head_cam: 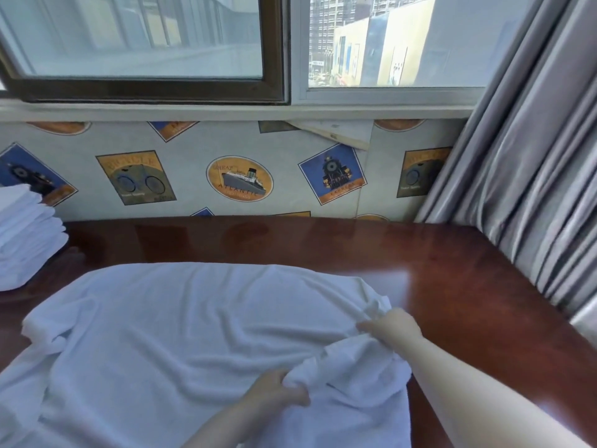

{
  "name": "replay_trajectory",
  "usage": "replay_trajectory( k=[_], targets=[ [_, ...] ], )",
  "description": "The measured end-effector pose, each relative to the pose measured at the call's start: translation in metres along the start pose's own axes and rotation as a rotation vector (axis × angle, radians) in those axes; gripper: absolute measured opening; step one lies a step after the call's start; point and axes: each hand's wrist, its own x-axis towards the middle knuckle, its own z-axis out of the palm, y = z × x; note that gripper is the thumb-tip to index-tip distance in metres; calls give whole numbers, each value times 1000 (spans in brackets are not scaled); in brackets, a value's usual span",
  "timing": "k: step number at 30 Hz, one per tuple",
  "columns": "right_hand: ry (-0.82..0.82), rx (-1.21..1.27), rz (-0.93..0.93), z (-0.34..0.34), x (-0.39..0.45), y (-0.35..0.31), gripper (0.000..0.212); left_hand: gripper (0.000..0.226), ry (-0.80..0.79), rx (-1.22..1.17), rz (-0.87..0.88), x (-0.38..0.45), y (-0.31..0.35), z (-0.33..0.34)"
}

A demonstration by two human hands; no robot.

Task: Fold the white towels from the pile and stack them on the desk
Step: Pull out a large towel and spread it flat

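On the far left edge of the desk [452, 253] we see a stack of folded towels [26, 234], white, its layers stepping down toward the wood and its left part cut off by the frame. Between that stack and the spread towel [168, 324] a narrow strip of dark wood shows. We have the spread towel lying wide across the near part of the desk, its far edge curving from the left corner, which is turned under in a thick roll, over to the right; its near-left part runs out of view below.

Near the middle of the bottom edge our left hand [277, 389] grips a bunched fold of this towel, fingers curled round the cloth. Just to the right and farther back our right hand [392, 328] pinches the towel's gathered right edge, thumb pointing left over the fabric, forearm stretching in from the lower right corner.

Right of the towel's edge the polished wood lies bare, with open room up to the grey curtain [523, 189] that hangs along the desk's right side. Behind, patterned wallpaper [239, 179] runs under the window [145, 46].
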Motion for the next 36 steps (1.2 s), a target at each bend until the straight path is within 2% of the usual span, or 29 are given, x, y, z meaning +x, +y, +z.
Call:
replay_trajectory(
  k=[4, 6, 8, 10, 12, 14, 17, 20, 21, 23, 25, 27, 32, 33, 36],
  targets=[
    [52, 336, 136, -28, 15, -2, 28, 35, -22, -252, 58, -9, 20, -9],
    [87, 506, 208, -34, 21, -3, 26, 47, -45, -392, 98, -11, 27, -13],
    [60, 649, 243, -36, 22, -5, 26, 55, -58, -629, 84, -9, 29, -18],
    [14, 822, 268, -27, 18, -13, 29, 53, -48, -916, 42, -5, 24, -25],
    [-22, 1053, 253, -13, 8, -23, 37, 41, 64, -1099, 6, 1, 15, -31],
    [-39, 1167, 219, -6, 0, -32, 42, 32, 276, -1168, -25, 11, 0, -35],
    [-11, 1274, 189, -10, -4, -39, 30, 36, 589, -1085, -150, 21, -23, -33],
    [-36, 1325, 117, -24, -5, -41, 30, 44, 848, -731, -251, 17, -37, -32],
    [-28, 1312, 75, -29, -5, -41, 31, 49, 873, -587, -220, 14, -40, -35],
    [127, 1217, -7, -43, -3, -41, 29, 48, 861, -339, -117, 6, -45, -41],
    [326, 996, -79, -56, -2, -44, 28, 35, 801, -138, -86, 1, -50, -48],
    [403, 795, -172, -61, -3, -52, 39, 21, 798, 2, -77, -4, -55, -54],
    [407, 643, -414, -47, -22, -110, 42, 12, 867, -15, 57, -22, -62, -68],
    [422, 632, -459, -44, -30, -126, 42, 14, 856, -33, 67, -27, -63, -71],
    [498, 616, -562, -36, -51, -179, 33, 41, 838, -155, 49, -44, -69, -81]
  ],
)
